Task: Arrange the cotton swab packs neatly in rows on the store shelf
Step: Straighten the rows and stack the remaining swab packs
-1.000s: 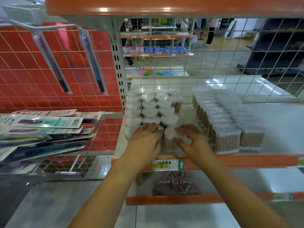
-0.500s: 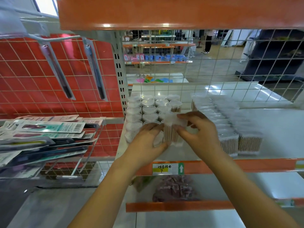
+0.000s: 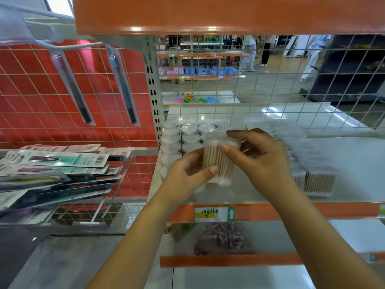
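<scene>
Pack (image 3: 218, 161) is up off the shelf (image 3: 354, 211) now, mid-frame; a second ago it sat at the front of the rows (image 3: 187, 132). Left hand (image 3: 187, 176) and right hand (image 3: 262, 161) both grasp it, so it's probably getting repositioned.

Hands (image 3: 227, 163) raised swab pack (image 3: 218, 161) (off shelf).

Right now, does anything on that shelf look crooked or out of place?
Only one swab pack is out of line: both the left hand and the right hand hold it tilted above the shelf. The round packs behind stand in tidy rows.
</scene>
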### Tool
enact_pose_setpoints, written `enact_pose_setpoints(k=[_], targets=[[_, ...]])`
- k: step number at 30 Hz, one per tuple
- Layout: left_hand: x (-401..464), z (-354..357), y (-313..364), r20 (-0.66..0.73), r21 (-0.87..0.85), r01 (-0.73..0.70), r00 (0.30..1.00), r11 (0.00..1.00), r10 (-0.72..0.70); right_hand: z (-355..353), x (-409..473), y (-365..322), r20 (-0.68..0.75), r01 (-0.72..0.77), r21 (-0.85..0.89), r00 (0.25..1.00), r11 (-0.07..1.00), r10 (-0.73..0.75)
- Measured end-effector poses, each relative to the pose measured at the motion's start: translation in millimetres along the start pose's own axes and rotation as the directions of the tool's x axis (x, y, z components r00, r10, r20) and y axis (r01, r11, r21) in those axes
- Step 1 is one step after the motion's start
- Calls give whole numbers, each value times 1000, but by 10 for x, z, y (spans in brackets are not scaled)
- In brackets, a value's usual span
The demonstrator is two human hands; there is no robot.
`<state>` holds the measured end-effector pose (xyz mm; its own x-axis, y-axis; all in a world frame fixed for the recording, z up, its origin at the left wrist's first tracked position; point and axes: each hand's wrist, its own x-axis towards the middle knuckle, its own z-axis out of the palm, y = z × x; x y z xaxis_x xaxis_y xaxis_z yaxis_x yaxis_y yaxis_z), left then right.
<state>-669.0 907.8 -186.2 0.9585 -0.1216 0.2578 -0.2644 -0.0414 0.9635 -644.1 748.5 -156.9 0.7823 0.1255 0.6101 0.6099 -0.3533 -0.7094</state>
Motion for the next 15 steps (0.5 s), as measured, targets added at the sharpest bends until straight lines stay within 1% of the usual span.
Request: enact_pose_setpoints(k=[3,8,15], targets=[[-30,-7,14,1,-48,27,1000,998,-27,16,-10,-1,-1,-1,12,1000,1000,1],[-65,-23,13,21,-122,25,1000,992,-23,16,-15,-24,25,-29,101,999,994,27],[-91,-78,-59,55,-233,54,998,971,-42,-16,-36,-83,74,-129,269,991,954,113]])
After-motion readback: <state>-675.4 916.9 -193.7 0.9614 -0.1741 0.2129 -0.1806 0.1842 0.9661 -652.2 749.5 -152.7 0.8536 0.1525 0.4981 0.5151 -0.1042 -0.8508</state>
